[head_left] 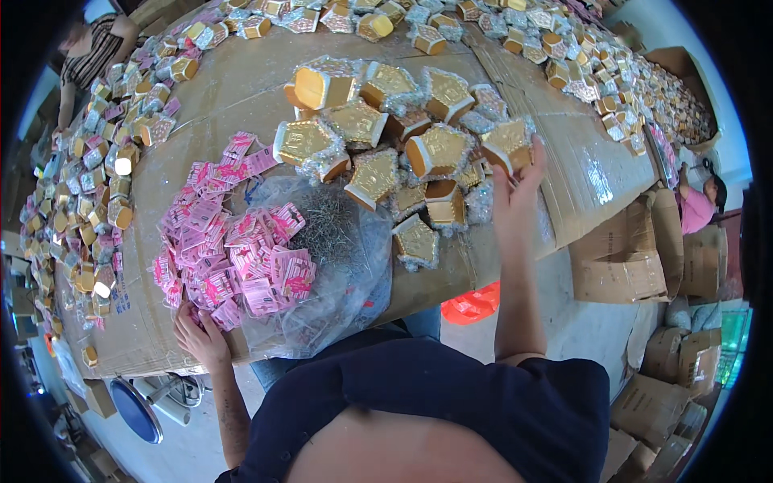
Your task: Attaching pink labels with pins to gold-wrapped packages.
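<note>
Gold foil boxes (378,145) lie heaped at the middle of the cardboard-covered desk (233,88), and the right hand (515,193) has its grip closed on one gold box (506,141) at the heap's right edge. Nearer and left, the left hand (200,334) rests with fingers spread on the pink tags (233,241), beside a clear bag of staples (330,233).

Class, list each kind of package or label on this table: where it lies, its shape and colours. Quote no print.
Pink tags: heap under left hand, small pink-white cards.
Gold packets: table centre, reached by right hand; angular, film-wrapped.
Clear bag: near edge, holds thin wires.
Cardboard boxes: right, brown.
</note>
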`<control>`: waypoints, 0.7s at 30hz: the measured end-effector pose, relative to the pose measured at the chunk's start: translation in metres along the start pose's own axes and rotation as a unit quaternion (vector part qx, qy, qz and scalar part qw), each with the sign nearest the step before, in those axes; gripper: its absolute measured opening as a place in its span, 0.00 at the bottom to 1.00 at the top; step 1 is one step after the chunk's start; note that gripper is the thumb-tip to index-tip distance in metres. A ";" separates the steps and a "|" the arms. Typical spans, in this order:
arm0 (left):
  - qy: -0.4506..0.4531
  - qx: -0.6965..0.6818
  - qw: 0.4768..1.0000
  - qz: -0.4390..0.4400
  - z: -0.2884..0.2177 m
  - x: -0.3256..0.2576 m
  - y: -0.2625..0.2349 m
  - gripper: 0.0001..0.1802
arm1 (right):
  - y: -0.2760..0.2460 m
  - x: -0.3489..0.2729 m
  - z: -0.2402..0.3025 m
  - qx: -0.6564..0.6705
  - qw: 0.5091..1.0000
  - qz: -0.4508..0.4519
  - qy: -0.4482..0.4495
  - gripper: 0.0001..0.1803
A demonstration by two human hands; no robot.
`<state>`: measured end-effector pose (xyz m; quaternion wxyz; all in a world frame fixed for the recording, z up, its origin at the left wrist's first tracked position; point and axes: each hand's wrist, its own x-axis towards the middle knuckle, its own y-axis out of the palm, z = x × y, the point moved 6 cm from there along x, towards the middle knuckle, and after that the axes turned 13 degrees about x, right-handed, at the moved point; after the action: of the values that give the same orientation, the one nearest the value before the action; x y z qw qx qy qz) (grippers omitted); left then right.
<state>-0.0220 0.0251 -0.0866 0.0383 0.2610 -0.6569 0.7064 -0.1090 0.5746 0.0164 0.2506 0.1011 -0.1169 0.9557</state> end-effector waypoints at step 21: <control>-0.003 -0.015 1.000 0.000 0.004 -0.003 0.002 0.21 | -0.018 -0.007 0.023 -0.254 0.948 0.093 -0.170 0.35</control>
<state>-0.0193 0.0218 -0.0899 0.0400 0.2627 -0.6672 0.6958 -0.0909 0.5808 0.0397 0.1544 0.1840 -0.4054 0.8820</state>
